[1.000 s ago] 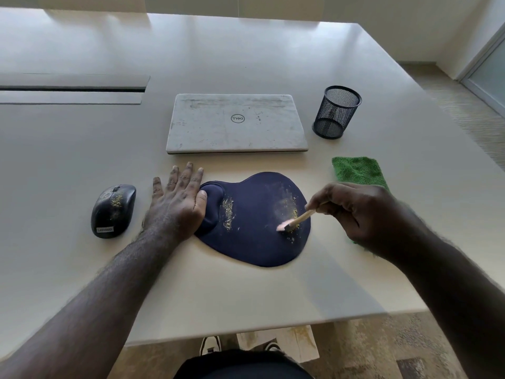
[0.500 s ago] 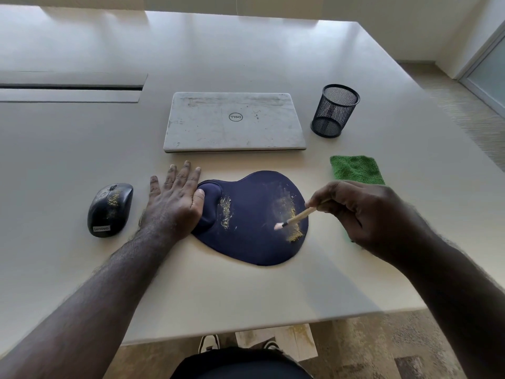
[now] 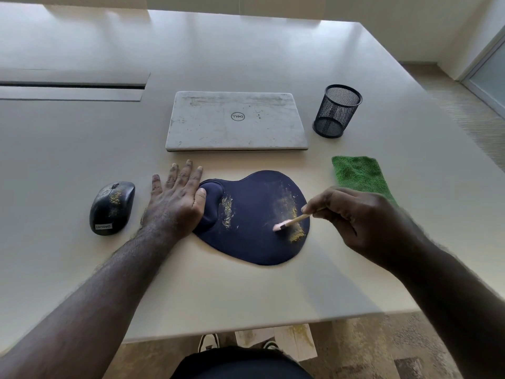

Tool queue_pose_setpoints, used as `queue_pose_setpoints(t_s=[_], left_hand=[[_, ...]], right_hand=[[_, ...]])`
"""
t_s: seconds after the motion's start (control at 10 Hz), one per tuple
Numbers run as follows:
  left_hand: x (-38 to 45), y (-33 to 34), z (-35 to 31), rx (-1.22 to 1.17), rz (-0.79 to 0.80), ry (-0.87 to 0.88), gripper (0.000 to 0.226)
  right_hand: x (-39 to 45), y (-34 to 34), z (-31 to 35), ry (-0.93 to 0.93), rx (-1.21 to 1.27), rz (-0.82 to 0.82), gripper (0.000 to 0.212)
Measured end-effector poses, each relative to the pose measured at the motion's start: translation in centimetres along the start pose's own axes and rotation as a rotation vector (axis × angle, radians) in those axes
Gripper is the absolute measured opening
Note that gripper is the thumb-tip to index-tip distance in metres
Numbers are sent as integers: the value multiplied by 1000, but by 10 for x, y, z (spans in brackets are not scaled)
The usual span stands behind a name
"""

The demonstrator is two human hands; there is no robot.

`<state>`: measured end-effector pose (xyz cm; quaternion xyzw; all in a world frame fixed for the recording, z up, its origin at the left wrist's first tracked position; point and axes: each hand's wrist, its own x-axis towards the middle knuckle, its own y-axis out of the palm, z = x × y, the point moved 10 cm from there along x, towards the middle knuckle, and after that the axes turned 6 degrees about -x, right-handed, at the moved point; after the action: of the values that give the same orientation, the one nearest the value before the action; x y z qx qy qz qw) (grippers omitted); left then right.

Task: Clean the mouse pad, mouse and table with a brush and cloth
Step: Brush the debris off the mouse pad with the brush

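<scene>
A dark blue mouse pad [image 3: 254, 242] with a wrist rest lies near the front of the white table [image 3: 246, 291]. Yellowish dust streaks mark its middle and its right side. My right hand [image 3: 352, 217] is closed on a small wooden brush [image 3: 291, 222], whose bristles touch the pad beside the right dust streak. My left hand [image 3: 175, 201] lies flat on the table, its thumb against the pad's wrist rest. A black mouse [image 3: 112, 207] with dust on top sits left of that hand. A green cloth [image 3: 359, 173] lies behind my right hand.
A closed grey laptop [image 3: 236, 121] sits behind the pad. A black mesh pen cup [image 3: 337, 110] stands to its right. A cable slot cover [image 3: 71, 84] is set in the table at the far left. Papers lie on the floor by my feet.
The brush has swept a short way over the pad's right side, spreading the dust into a longer streak toward the right edge. My left hand has stayed in place.
</scene>
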<state>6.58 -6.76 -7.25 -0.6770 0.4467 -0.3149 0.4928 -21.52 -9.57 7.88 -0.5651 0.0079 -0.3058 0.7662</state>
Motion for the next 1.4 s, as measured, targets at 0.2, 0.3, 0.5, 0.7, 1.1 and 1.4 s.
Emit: queue_pose_setpoints(t_s=[0.2,0.3,0.5,0.7,1.1,1.4], left_hand=[[-1,-1,-2,3,1,3,57],[-1,-2,-2,-1,7,-1,57],[0,-1,-1,-2,-5,-5,57],[2,1,1,10,-7,-2,58],[2,2,2,9,-16,-1,58],[2,2,2,10,-17,-5,57]], right_hand=[[-3,-14,-5,-5,15,5,20],[-3,-13,0,-8,-22,-26,20],[-7,-15,-17,43,-24,-4,13],[8,-19,-32,96,-114,-233,14],[15,-14,-26,50,-146,-182,13],[12,-2,-24,72,-121,-41,13]])
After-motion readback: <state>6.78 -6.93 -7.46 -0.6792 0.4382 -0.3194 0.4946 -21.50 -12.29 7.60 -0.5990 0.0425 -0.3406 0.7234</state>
